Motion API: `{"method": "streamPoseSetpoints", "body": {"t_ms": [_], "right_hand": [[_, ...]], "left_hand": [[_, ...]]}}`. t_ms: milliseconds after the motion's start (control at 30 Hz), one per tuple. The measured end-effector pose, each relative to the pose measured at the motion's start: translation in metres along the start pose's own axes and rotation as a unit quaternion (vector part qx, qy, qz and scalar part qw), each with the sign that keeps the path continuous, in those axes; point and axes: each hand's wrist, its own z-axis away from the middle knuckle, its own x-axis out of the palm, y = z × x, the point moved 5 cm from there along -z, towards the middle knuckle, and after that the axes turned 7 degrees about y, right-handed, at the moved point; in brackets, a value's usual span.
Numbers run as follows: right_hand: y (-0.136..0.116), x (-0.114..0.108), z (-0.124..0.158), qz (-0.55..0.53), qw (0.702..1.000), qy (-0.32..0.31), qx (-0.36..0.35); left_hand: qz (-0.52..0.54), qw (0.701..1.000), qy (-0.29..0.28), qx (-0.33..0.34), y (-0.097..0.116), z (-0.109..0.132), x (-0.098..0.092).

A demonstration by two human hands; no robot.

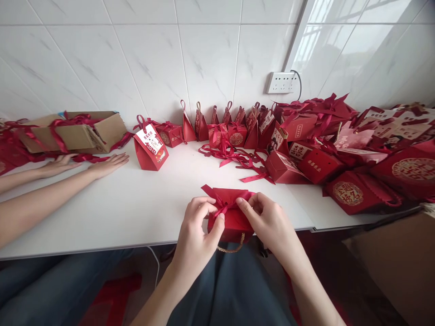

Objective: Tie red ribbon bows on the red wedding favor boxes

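A small red gift box (231, 228) with a twisted rope handle (236, 247) sits at the front edge of the table, between my two hands. Red ribbon (222, 206) is looped and knotted on its top. My left hand (204, 219) pinches the ribbon just left of the knot, thumb against fingers. On the other side, my right hand (260, 210) has its thumb and bent fingers closed on the ribbon loop at the box's right corner. Some of the right fingers are hidden behind the thumb.
A red gift box with a printed tag (151, 145) stands left on the white table (183, 194). Loose ribbons (243, 158) and many red boxes (319, 158) fill the back and right. At left, a co-worker's hands (108, 165) rest near an open cardboard box (112, 131).
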Motion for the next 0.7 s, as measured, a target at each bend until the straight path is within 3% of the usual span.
{"method": "streamPoseSetpoints", "body": {"t_ms": [133,233,367,467,600,700], "right_hand": [[0.003,0.002,-0.001,-0.028,0.999,0.001,0.016],[0.008,0.008,0.0,-0.106,0.993,-0.034,0.026],[0.017,0.016,0.005,-0.271,0.957,-0.091,0.04],[0.022,0.019,0.008,-0.338,0.934,-0.104,0.049],[0.023,0.022,0.009,-0.387,0.914,-0.107,0.059],[0.024,0.026,0.008,-0.45,0.882,-0.116,0.079]], "left_hand": [[0.025,0.999,-0.007,-0.019,-0.003,-0.002,0.0],[0.064,0.996,-0.011,-0.054,-0.008,-0.003,0.001],[0.137,0.983,-0.002,-0.125,-0.015,-0.002,0.002],[0.177,0.97,0.011,-0.165,-0.018,0.0,0.002],[0.201,0.964,0.028,-0.174,-0.023,0.0,0.001],[0.211,0.96,0.047,-0.179,-0.032,0.0,0.002]]}}
